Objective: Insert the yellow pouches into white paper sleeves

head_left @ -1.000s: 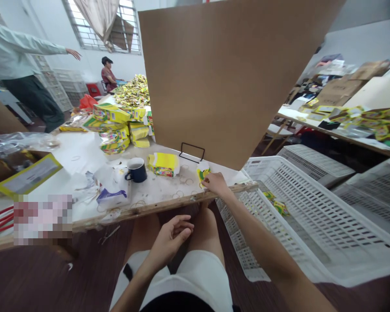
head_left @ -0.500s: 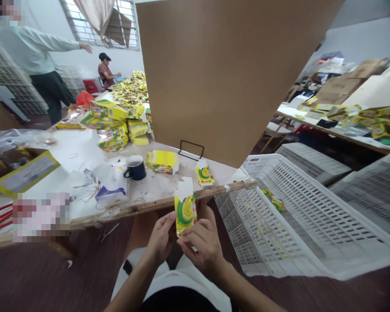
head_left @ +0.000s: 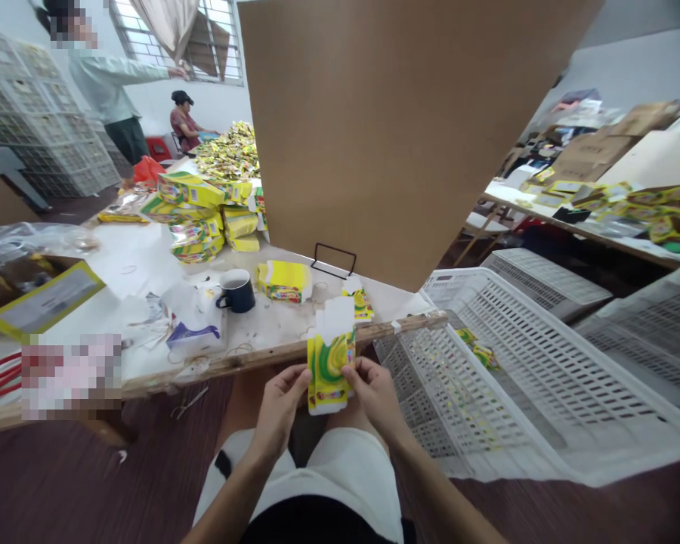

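Between my hands, above my lap, is a small yellow-green printed carton (head_left: 329, 366) with its white top flap standing up. My left hand (head_left: 283, 397) pinches its left edge, and my right hand (head_left: 372, 389) grips its right edge, thumb on the front. Just beyond it on the table (head_left: 261, 325) lies another yellow-green carton (head_left: 363, 304), partly hidden by the held one's flap. A stack of flat yellow cartons (head_left: 283, 282) sits further back, beside a dark blue mug (head_left: 236, 292).
A large cardboard sheet (head_left: 385, 143) stands upright at the table's back. To my right is a white plastic crate (head_left: 521, 378) with a few yellow packs inside. Bundled cartons (head_left: 196, 219) and a heap of packets (head_left: 230, 155) lie far left. Two people are at the back left.
My right hand has moved from the carton's lower end to its right edge. The carton now looks wider, its bottom end visible. At the back, the standing person has shifted right.
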{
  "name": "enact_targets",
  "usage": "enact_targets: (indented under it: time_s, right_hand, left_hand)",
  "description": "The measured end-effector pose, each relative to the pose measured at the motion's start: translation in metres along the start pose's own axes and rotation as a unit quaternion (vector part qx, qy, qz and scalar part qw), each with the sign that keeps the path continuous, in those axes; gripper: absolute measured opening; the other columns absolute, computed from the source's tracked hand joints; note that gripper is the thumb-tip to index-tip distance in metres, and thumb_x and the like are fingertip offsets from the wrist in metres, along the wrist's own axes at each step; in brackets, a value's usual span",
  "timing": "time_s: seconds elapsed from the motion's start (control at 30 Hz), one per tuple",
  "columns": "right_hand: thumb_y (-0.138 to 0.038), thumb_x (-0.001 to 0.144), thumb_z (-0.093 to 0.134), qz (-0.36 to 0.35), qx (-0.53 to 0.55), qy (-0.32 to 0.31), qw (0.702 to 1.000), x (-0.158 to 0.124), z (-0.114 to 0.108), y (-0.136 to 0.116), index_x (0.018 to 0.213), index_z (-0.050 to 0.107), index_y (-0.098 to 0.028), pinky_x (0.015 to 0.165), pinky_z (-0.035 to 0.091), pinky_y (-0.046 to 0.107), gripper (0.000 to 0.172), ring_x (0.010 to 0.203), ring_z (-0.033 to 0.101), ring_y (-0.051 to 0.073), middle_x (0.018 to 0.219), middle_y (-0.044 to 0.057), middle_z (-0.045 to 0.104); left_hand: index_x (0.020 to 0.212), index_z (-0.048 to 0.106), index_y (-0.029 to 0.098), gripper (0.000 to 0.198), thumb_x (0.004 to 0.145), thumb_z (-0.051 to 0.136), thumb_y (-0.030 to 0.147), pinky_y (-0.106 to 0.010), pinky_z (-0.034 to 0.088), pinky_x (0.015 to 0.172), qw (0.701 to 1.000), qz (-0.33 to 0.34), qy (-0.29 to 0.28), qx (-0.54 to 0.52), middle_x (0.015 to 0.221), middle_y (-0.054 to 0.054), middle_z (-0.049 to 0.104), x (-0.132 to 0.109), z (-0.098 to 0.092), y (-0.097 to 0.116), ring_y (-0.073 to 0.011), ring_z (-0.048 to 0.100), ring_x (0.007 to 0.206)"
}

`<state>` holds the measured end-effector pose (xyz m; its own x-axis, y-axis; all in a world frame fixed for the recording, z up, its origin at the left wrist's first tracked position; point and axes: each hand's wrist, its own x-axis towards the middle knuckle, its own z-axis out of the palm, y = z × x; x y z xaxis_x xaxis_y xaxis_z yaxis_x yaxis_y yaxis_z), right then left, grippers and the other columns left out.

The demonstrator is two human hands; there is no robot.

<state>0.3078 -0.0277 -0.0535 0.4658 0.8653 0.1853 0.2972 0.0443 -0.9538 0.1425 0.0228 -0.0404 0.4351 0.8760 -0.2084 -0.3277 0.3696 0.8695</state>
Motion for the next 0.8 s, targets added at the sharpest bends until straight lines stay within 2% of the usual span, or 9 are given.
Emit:
enact_targets:
  time_s: [0.1,0.2,0.3,0.37,0.47,0.53,0.63,0.73,0.8]
  right_hand:
    - [-0.053,0.08,0.056,0.02,0.0,0.048,0.999,0.045,-0.025,0.005,0.077,0.065,-0.016,0.06,0.049,0.03,0.038,0.068,0.062,0.022,0.07,0.005,0.067]
    - [-0.052,0.068,0.066,0.025,-0.02,0.119,0.992,0.097,-0.057,0.01,0.07,0.059,-0.016,0.065,0.048,0.033,0.036,0.073,0.06,0.024,0.07,0.007,0.065]
    - [-0.05,0.063,0.07,0.017,-0.029,0.152,0.988,0.117,-0.07,0.011,0.066,0.054,-0.018,0.068,0.047,0.035,0.036,0.076,0.058,0.025,0.071,0.008,0.064]
    - [-0.052,0.07,0.063,0.01,-0.017,0.127,0.992,0.102,-0.06,0.01,0.07,0.055,-0.018,0.066,0.048,0.034,0.035,0.073,0.059,0.024,0.073,0.008,0.065]
    - [-0.052,0.08,0.056,0.01,0.014,0.031,0.999,0.05,-0.024,0.005,0.073,0.058,-0.018,0.06,0.05,0.031,0.034,0.067,0.061,0.021,0.073,0.006,0.067]
    - [-0.047,0.078,0.063,0.009,0.017,-0.034,0.999,0.015,0.0,-0.002,0.069,0.06,-0.019,0.057,0.049,0.029,0.03,0.061,0.061,0.019,0.068,0.003,0.067]
    - [-0.032,0.076,0.069,-0.069,-0.091,-0.024,0.993,-0.015,0.018,-0.018,0.092,0.065,-0.018,0.071,0.05,0.035,0.021,0.081,0.062,0.024,0.091,0.008,0.069]
    - [-0.015,0.076,0.067,-0.195,-0.248,-0.047,0.948,-0.019,0.014,-0.033,0.134,0.044,-0.02,0.093,0.04,0.044,0.062,0.112,0.05,0.029,0.128,0.012,0.055]
    - [-0.008,0.077,0.063,-0.234,-0.299,-0.117,0.918,-0.017,0.009,-0.04,0.138,0.037,-0.021,0.093,0.039,0.044,0.067,0.109,0.05,0.028,0.128,0.01,0.054]
  left_hand:
    - [0.106,0.065,0.011,0.044,0.072,0.072,0.039,-0.035,0.056,0.073,1.0,-0.011,0.013,0.014,0.095,-0.012,0.074,0.002,-0.001,-0.001,-0.0224,0.07,0.081]
    - [0.105,0.064,0.011,0.047,0.068,0.076,0.038,-0.034,0.056,0.075,0.999,-0.008,0.033,0.032,0.098,-0.013,0.072,0.004,-0.004,-0.002,-0.0219,0.07,0.083]
    - [0.101,0.065,0.011,0.048,0.064,0.078,0.038,-0.033,0.055,0.074,0.998,0.006,0.047,0.04,0.097,-0.012,0.072,0.007,-0.007,-0.001,-0.0217,0.069,0.083]
    - [0.103,0.065,0.011,0.051,0.064,0.078,0.041,-0.033,0.055,0.077,0.998,0.013,0.048,0.039,0.099,-0.013,0.071,0.007,-0.006,0.0,-0.0223,0.069,0.086]
    - [0.111,0.063,0.013,0.053,0.071,0.07,0.047,-0.035,0.054,0.082,0.999,0.019,0.014,0.043,0.106,-0.014,0.07,0.003,-0.002,0.0,-0.0243,0.068,0.093]
    - [0.11,0.063,0.013,0.052,0.074,0.065,0.05,-0.036,0.055,0.076,0.997,0.017,-0.009,0.07,0.101,-0.013,0.072,-0.001,0.0,0.0,-0.0249,0.069,0.087]
    - [0.099,0.066,0.012,0.044,0.073,0.067,0.047,-0.033,0.055,0.066,0.992,0.017,-0.012,0.121,0.086,-0.01,0.074,-0.005,0.001,0.001,-0.0233,0.069,0.073]
    - [0.096,0.067,0.013,0.038,0.073,0.069,0.043,-0.03,0.053,0.066,0.988,0.032,-0.019,0.153,0.085,-0.008,0.073,-0.007,0.0,0.004,-0.0214,0.067,0.072]
    - [0.095,0.068,0.013,0.037,0.072,0.07,0.042,-0.028,0.052,0.068,0.984,0.041,-0.031,0.171,0.084,-0.007,0.072,-0.007,-0.001,0.007,-0.021,0.066,0.075]
